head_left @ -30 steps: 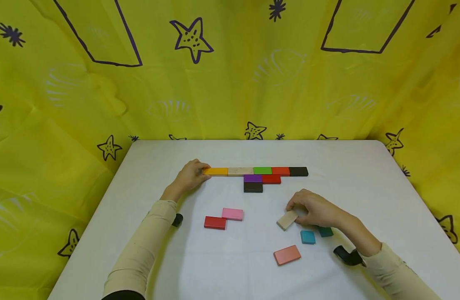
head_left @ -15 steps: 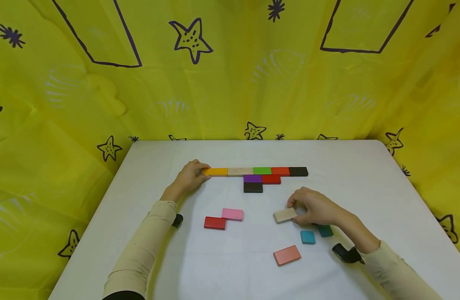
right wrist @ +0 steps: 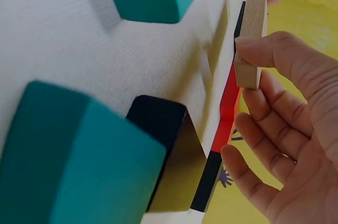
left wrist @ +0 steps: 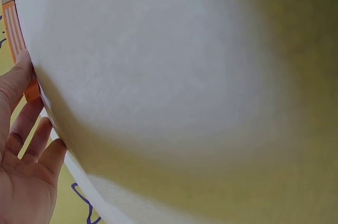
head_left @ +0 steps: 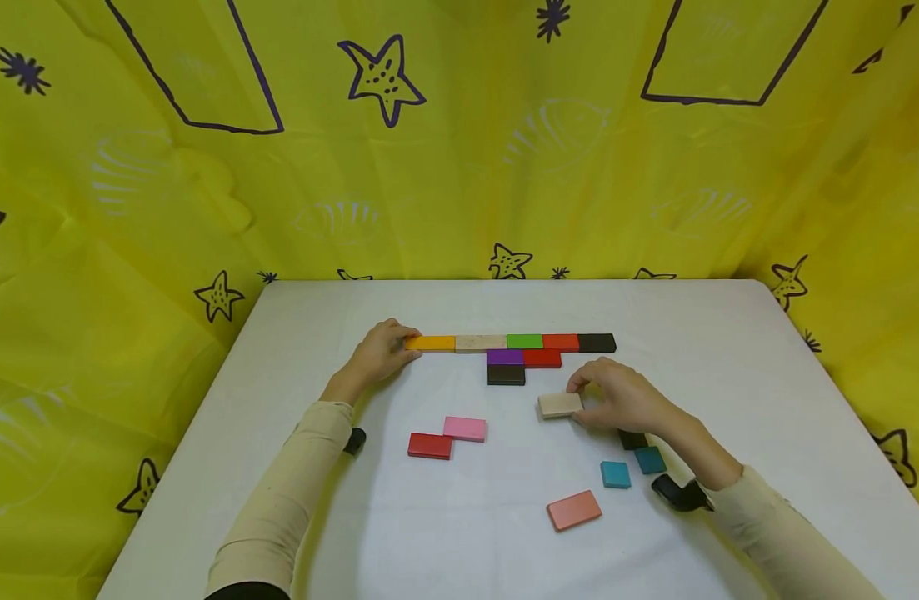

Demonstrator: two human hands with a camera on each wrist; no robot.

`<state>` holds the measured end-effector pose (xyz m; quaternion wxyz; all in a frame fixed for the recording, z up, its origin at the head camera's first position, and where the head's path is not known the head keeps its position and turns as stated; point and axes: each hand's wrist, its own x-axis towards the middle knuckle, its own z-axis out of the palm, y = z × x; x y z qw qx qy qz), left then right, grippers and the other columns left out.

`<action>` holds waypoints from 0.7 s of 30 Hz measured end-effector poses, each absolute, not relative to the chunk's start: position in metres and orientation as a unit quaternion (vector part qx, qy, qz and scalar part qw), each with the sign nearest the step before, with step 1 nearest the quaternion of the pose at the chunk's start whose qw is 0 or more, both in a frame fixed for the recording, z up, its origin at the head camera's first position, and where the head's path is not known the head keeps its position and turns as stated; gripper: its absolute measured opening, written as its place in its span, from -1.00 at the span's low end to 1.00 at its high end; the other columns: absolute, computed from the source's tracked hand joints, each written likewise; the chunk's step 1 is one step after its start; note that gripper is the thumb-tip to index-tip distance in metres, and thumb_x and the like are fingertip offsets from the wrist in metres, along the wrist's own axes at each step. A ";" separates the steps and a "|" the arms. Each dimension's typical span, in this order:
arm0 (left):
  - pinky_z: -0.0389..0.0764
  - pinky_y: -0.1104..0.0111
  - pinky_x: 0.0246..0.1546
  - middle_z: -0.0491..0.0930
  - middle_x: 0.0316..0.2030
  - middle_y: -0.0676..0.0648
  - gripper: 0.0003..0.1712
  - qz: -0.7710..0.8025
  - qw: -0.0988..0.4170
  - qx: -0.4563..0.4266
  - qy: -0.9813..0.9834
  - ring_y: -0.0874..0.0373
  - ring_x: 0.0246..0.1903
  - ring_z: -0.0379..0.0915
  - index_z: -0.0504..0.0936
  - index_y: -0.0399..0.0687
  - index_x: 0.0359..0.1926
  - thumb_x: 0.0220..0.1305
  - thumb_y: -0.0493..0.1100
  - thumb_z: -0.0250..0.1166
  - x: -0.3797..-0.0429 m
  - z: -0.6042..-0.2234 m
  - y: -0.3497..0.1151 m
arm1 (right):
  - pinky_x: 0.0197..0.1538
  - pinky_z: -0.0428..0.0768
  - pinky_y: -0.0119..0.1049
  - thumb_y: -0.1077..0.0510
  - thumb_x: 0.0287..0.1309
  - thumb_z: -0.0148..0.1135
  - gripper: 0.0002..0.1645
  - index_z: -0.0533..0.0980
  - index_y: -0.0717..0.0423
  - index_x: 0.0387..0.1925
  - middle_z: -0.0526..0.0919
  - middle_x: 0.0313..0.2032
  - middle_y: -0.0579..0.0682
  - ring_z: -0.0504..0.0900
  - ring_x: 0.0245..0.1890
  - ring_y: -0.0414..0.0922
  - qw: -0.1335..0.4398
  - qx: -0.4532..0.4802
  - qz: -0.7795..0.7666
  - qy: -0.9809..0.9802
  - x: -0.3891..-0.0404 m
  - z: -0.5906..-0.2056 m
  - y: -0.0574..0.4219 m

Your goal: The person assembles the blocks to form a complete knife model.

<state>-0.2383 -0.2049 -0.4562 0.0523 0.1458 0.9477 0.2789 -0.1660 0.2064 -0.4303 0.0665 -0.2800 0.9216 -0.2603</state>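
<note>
My left hand point(head_left: 375, 354) pinches the left end of an orange block point(head_left: 432, 343) between thumb and fingers. That block starts a straight row that runs right through a plain wooden block point(head_left: 480, 342), a green block point(head_left: 524, 341), a red block point(head_left: 560, 342) and a black block point(head_left: 597, 342). Just below the row, touching it, lie a purple block point(head_left: 505, 357) and another red block point(head_left: 542, 358), with a black block point(head_left: 506, 375) under the purple one. My right hand point(head_left: 630, 398) grips a second plain wooden block point(right wrist: 252, 39) by one end, in front of the row.
Left of centre lie a pink block point(head_left: 465, 428) and a red block point(head_left: 430, 446), corners touching. Near the right wrist are two teal blocks point(head_left: 615, 474) and a partly covered dark block point(head_left: 631, 440). A salmon block point(head_left: 574, 510) lies nearest on the white table point(head_left: 444, 542).
The right hand has moved up toward the row with the wooden block, which has turned from slanting to nearly level. A dark block has come into sight under that hand. The left hand stays put.
</note>
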 end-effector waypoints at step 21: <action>0.48 0.10 0.11 0.53 -0.08 -0.15 -0.61 0.283 0.058 0.139 0.947 -0.05 -0.03 0.40 0.67 -0.13 0.17 0.38 -0.11 0.39 -0.239 -0.457 -0.205 | -0.01 0.61 0.11 0.18 -0.03 0.60 -0.70 0.69 0.13 -0.23 0.74 -0.17 0.06 0.56 -0.11 0.06 0.045 -0.211 -0.258 0.942 -0.182 -0.436 0.188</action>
